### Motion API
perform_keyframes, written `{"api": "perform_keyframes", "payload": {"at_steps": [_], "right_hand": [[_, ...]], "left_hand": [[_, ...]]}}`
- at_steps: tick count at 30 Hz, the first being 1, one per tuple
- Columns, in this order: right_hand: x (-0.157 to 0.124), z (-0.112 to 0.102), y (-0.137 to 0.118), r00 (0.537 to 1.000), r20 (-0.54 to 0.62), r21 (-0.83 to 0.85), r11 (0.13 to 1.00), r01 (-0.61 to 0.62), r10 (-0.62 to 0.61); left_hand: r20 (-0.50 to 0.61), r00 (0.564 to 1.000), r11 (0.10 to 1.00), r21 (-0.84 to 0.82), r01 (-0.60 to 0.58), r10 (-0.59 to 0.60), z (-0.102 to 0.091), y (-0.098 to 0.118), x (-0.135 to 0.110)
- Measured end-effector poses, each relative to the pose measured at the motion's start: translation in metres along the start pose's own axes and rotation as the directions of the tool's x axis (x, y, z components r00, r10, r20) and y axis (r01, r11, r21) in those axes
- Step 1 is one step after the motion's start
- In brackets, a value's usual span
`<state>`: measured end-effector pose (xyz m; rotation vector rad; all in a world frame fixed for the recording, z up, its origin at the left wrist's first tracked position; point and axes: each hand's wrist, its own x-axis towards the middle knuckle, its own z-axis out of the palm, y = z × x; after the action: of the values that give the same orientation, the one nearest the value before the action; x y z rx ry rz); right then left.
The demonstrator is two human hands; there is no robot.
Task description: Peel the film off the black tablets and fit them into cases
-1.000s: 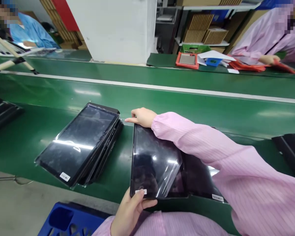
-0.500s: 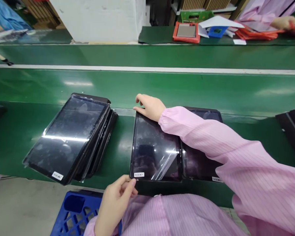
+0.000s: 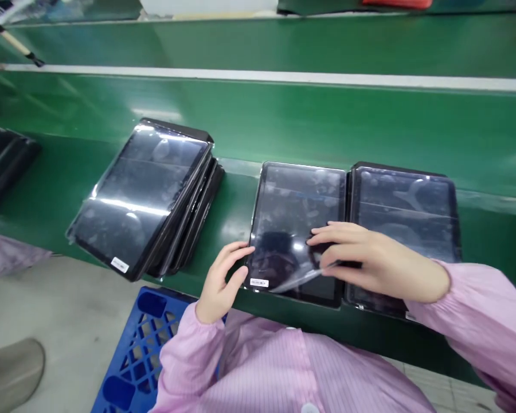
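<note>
A black tablet-like screen panel [image 3: 301,218] lies flat on the green bench, a small white barcode label at its lower left. My left hand [image 3: 223,281] touches its left edge, thumb and fingers apart. Over its lower right part is my right hand [image 3: 370,261], thumb and fingers drawn together at a clear film [image 3: 298,279] that curls up from the glass. Right beside it, another dark panel [image 3: 408,201] is partly covered by my right hand and sleeve.
To the left leans a fanned stack of similar panels [image 3: 144,195]. More dark panels [image 3: 4,160] lie at the far left. A blue plastic crate [image 3: 141,344] stands below the bench edge. A brush [image 3: 21,46] lies at the upper left.
My right hand has come from the panel's top left corner down to its lower right, at the film. My left hand has moved up along the left edge. The view has tilted down.
</note>
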<state>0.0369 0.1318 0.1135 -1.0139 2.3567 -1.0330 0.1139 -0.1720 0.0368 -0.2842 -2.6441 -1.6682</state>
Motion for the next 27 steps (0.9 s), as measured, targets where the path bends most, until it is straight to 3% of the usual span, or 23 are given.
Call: {"api": "perform_keyframes", "payload": {"at_steps": [3,7,11,15,17,19,22,25,27], "right_hand": [[0.004,0.008,0.011,0.977,-0.149,0.168,0.978,-0.124,0.15],[0.009,0.006,0.01,0.935,-0.195,0.357,0.909,-0.214,0.297],[0.01,0.007,0.005,0.905,-0.201,0.532,0.818,-0.219,0.374],[0.008,0.012,0.007,0.915,-0.177,0.65,0.741,-0.168,0.363],[0.005,0.014,0.009,0.926,-0.175,0.678,0.723,-0.133,0.335],[0.001,0.013,0.009,0.939,-0.166,0.686,0.719,-0.11,0.302],[-0.005,0.011,0.008,0.954,-0.155,0.691,0.718,-0.081,0.256],[-0.009,0.006,0.008,0.911,-0.302,0.678,0.735,-0.001,0.28],[-0.01,0.003,0.011,0.821,-0.457,0.641,0.767,0.038,0.342]], "left_hand": [[-0.007,1.0,0.976,-0.216,-0.005,0.003,0.006,-0.017,0.0],[-0.025,1.0,0.957,-0.291,-0.023,0.016,0.011,-0.028,0.0],[-0.072,0.987,0.983,-0.103,-0.152,0.145,0.008,-0.015,0.008],[-0.155,0.929,0.929,0.22,-0.298,0.335,0.003,0.019,0.028],[-0.086,0.907,0.862,0.359,-0.357,0.412,0.001,0.038,0.039],[0.061,0.892,0.782,0.458,-0.423,0.448,0.0,0.052,0.048],[0.211,0.867,0.731,0.471,-0.494,0.451,0.0,0.061,0.055],[0.187,0.925,0.841,0.385,-0.379,0.331,-0.001,0.059,0.052],[0.106,0.975,0.917,0.331,-0.221,0.196,0.0,0.054,0.047]]}}
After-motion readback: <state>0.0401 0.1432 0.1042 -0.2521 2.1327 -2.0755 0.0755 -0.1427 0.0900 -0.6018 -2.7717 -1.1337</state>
